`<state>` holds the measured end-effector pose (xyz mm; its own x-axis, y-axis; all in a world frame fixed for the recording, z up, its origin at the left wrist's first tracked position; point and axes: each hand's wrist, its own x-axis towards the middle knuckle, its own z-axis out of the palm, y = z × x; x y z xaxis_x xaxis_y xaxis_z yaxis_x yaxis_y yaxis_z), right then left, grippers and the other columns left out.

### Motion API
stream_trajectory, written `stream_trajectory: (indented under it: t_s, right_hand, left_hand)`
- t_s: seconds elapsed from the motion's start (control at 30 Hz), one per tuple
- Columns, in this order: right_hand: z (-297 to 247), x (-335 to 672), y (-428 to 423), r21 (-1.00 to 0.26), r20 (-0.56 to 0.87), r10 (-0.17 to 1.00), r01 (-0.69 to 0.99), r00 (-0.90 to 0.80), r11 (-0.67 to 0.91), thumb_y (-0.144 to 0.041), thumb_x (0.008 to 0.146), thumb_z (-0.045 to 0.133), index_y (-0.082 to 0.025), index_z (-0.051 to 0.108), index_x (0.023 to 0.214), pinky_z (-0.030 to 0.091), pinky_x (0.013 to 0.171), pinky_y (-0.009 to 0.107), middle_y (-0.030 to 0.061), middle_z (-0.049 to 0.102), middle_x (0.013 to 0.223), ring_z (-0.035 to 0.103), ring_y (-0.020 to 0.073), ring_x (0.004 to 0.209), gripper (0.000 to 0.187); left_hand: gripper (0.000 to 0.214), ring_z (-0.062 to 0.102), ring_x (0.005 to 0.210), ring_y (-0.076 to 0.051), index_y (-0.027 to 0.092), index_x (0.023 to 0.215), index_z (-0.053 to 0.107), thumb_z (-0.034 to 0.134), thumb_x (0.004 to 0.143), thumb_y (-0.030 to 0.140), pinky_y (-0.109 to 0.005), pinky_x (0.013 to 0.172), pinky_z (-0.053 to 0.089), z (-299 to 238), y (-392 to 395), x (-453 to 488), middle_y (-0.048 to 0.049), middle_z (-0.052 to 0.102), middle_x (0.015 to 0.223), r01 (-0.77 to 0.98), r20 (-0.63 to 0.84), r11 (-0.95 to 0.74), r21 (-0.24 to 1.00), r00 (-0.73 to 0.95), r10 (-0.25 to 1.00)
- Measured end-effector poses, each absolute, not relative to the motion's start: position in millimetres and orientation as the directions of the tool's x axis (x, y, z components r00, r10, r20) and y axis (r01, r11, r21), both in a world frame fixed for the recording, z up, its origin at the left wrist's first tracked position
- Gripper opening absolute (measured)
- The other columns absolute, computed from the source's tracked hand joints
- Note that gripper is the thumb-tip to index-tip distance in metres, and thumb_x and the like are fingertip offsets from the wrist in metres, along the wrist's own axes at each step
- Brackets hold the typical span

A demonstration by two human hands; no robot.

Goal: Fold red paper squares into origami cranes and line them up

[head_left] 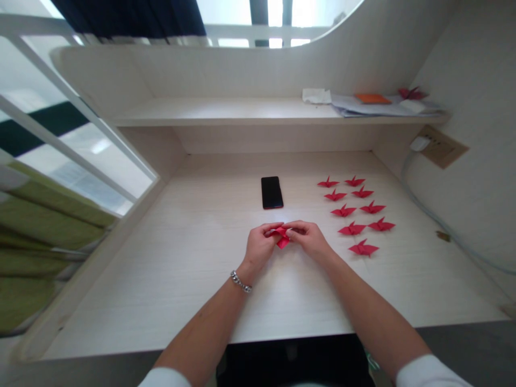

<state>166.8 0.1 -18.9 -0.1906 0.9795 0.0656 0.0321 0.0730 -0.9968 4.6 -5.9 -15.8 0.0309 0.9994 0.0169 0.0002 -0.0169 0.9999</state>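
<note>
A small piece of folded red paper (pixel 283 240) is held between both hands over the middle of the desk. My left hand (pixel 261 244) pinches its left side, with a chain bracelet (pixel 241 281) round the wrist. On the other side, the thumb and fingers of my right hand (pixel 308 236) grip the paper too. My fingers cover part of the folds. Several finished red paper cranes (pixel 352 229) stand in two rough columns on the desk to the right of my hands.
A black phone (pixel 272 192) lies just beyond my hands on the pale desk (pixel 193 231). Papers (pixel 342 105) and an orange square (pixel 373 99) rest on the shelf (pixel 226 110). A cable (pixel 427 209) runs from the wall socket (pixel 443 148) at right. White railing (pixel 72 140) borders the left.
</note>
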Motion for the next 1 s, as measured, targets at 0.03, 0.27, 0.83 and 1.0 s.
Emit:
stream_trajectory:
  t_s: [0.03, 0.27, 0.83, 1.0]
  right_hand:
    - [-18, 168, 0, -0.997, 0.062, 0.978, 0.03, -0.2, 0.07, -0.039, 0.071, 0.073, -0.017, 0.073, 0.096, 0.053, 0.073, 0.033, 0.0091, 0.073, 0.091, 0.068, 0.0207, 0.078, 0.034]
    - [-7, 164, -5, -0.979, 0.126, 0.98, 0.142, -0.151, 0.148, -0.034, 0.071, 0.073, -0.017, 0.075, 0.089, 0.052, 0.07, 0.03, 0.0072, 0.074, 0.087, 0.067, 0.0192, 0.076, 0.025]
    - [-4, 156, -16, -0.875, 0.292, 0.956, 0.409, 0.017, 0.26, -0.037, 0.086, 0.056, -0.02, 0.069, 0.084, 0.047, 0.063, 0.026, 0.0025, 0.07, 0.073, 0.064, 0.0164, 0.065, 0.022]
    - [-5, 158, -13, -0.907, 0.26, 0.966, 0.343, 0.005, 0.242, -0.036, 0.084, 0.059, -0.019, 0.071, 0.083, 0.049, 0.065, 0.027, 0.0035, 0.071, 0.075, 0.065, 0.0171, 0.067, 0.021]
  left_hand:
    - [0.032, 0.067, 0.092, -0.025, 0.014, 0.1, 0.073, 0.073, 0.071, 0.028, -0.033, 0.079, 0.054, -16, -6, 4, -0.0136, 0.071, 0.104, 0.017, 0.026, -0.026, 1.0, 0.035, 0.999]
    - [0.027, 0.067, 0.092, -0.023, 0.018, 0.099, 0.074, 0.071, 0.074, 0.027, -0.032, 0.082, 0.053, -17, -5, 1, -0.0109, 0.07, 0.102, 0.138, 0.137, -0.145, 0.98, 0.063, 0.989]
    - [0.035, 0.067, 0.084, -0.021, 0.012, 0.105, 0.071, 0.071, 0.072, 0.023, -0.031, 0.073, 0.054, -17, -9, 10, -0.015, 0.068, 0.108, -0.197, -0.003, 0.018, 0.98, 0.078, 0.997]
    - [0.042, 0.066, 0.095, -0.026, 0.012, 0.106, 0.071, 0.077, 0.068, 0.027, -0.033, 0.076, 0.054, -16, -9, 9, -0.0164, 0.067, 0.113, -0.19, -0.01, 0.027, 0.981, 0.092, 0.996]
